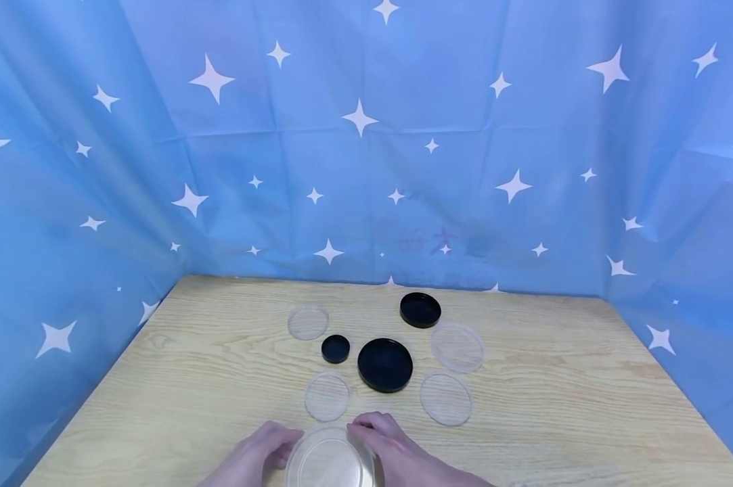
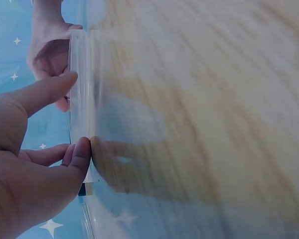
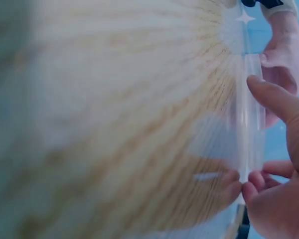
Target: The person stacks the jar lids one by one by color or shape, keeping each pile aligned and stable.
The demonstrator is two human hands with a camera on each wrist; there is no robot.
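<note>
A clear, shallow round plastic piece with a raised rim, like a dish or lid (image 1: 328, 461), is at the table's near edge between both hands. Its left rim is held by my left hand (image 1: 262, 450), thumb on the upper edge and fingers low beside it in the left wrist view. On the opposite side my right hand (image 1: 393, 446) grips the rim likewise; its thumb (image 3: 276, 97) touches the upper edge in the right wrist view. I cannot tell whether it is one piece or several stacked. Just beyond lies a flat clear disc (image 1: 327, 397).
Farther back are a small black round dish (image 1: 336, 349), a large one (image 1: 385, 365) and a medium one (image 1: 420, 310). Other clear discs lie at left (image 1: 308, 322) and right, one (image 1: 457, 347) behind another (image 1: 446, 398). A blue star-patterned curtain (image 1: 360, 169) encloses the wooden table (image 1: 555, 392).
</note>
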